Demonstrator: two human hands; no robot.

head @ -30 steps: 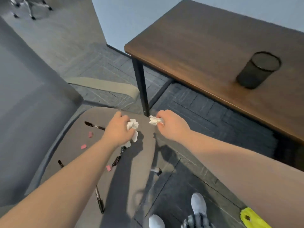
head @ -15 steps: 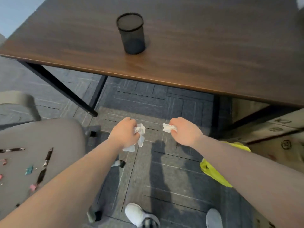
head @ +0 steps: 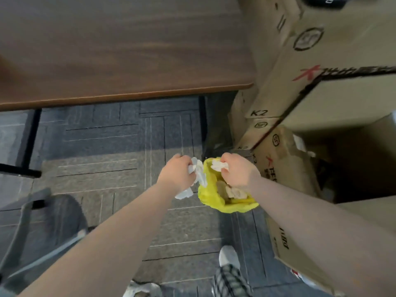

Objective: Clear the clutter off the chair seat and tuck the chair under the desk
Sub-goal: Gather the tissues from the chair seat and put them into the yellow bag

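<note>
Crumpled tissue fills my left hand, a white wad with its loose end trailing down and out below my palm toward the carpet, so its long axis runs roughly top to bottom; most of the wad is buried in my fist. My left fingers are curled tight around it, and they are turned away from me, so I cannot make out each one. A smaller tissue scrap sticks out leftward from my right hand, pinched between closed fingers that are likewise hidden behind the knuckles. Both hands hover just above the yellow bag, whose open mouth faces up with pale scraps lying inside; my right wrist covers its far rim. Part of the chair shows at the lower left, cut off by the edge and blurred, so I cannot tell what lies on its seat. The wooden counter spans the top, its near edge running left to right over grey carpet. Stacked cardboard boxes crowd the right side, their print smeared. My shoes show below, partly cut off.
</note>
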